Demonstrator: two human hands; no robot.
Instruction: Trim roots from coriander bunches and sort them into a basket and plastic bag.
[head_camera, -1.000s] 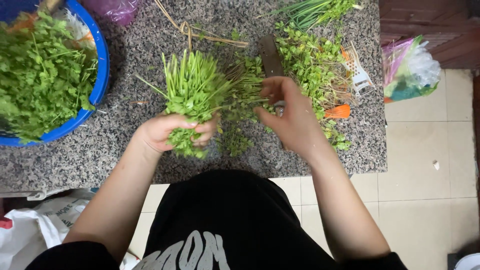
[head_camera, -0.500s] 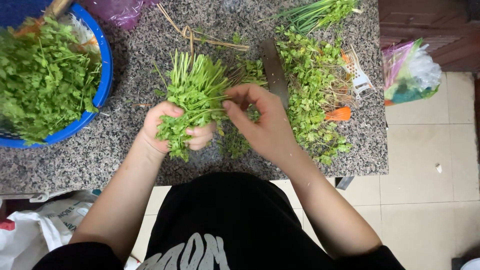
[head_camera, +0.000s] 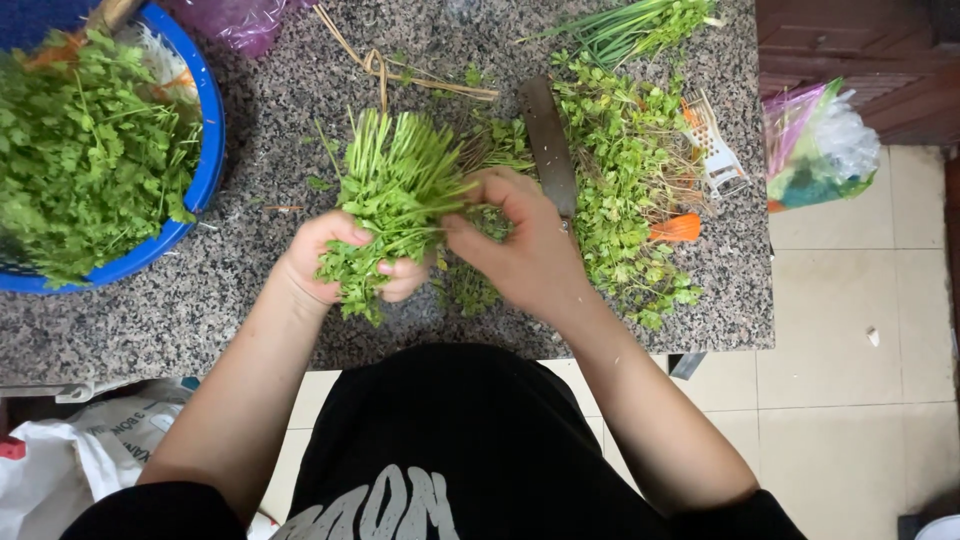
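I'm gripping the herb bunch (head_camera: 395, 205) with my left hand (head_camera: 335, 260), fingers wrapped tight around its leafy end, while my right hand (head_camera: 520, 245) is pinching stems beside it. A cleaver (head_camera: 550, 145) and loose greens (head_camera: 630, 190) are crowding just right of my fingers, the blue basin (head_camera: 205, 165) sitting left. The surface (head_camera: 200, 330) edge is running right under my wrists.

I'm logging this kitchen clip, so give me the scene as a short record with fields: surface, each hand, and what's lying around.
surface: speckled granite counter
left hand: grips a bunch of green herbs, cut stems pointing away
right hand: fingers on the bunch's stems
left of hands: blue basin full of greens
right of hands: cleaver, loose herb pile
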